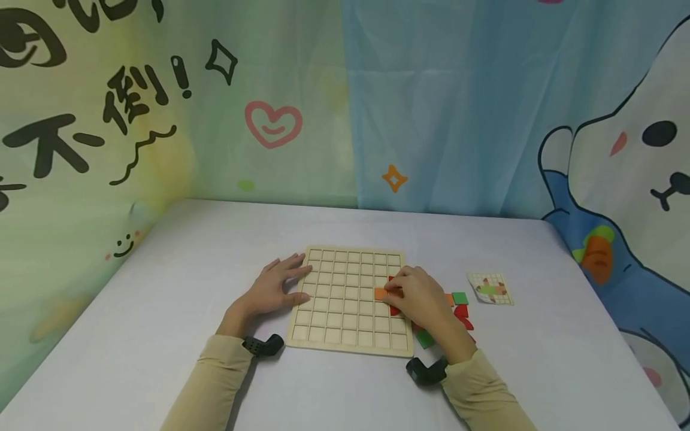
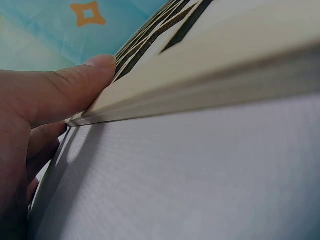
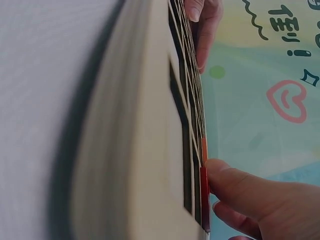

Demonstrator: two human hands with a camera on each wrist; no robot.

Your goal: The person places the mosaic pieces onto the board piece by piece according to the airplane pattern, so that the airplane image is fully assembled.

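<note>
A wooden grid board (image 1: pixel 323 342) with square recesses lies on the white table. My left hand (image 1: pixel 275 287) rests at its left edge, fingers spread, and in the left wrist view the thumb (image 2: pixel 95 75) lies over the rim. My right hand (image 1: pixel 417 296) is over the board's right side, with curled fingers and thumb at an orange square tile (image 1: pixel 380 294). Red tiles (image 1: pixel 395 310) show beside that tile, partly hidden under the hand. In the right wrist view, the right thumb (image 3: pixel 225 175) touches the tiles near where orange and red (image 3: pixel 204 200) meet.
Right of the board lie loose pieces, among them a green square (image 1: pixel 460 298), red pieces (image 1: pixel 461 311) and another green piece (image 1: pixel 424 339), partly covered by the right forearm. Farther right is a small pattern card (image 1: pixel 490 289). A printed curtain (image 1: pixel 431 120) hangs behind the table.
</note>
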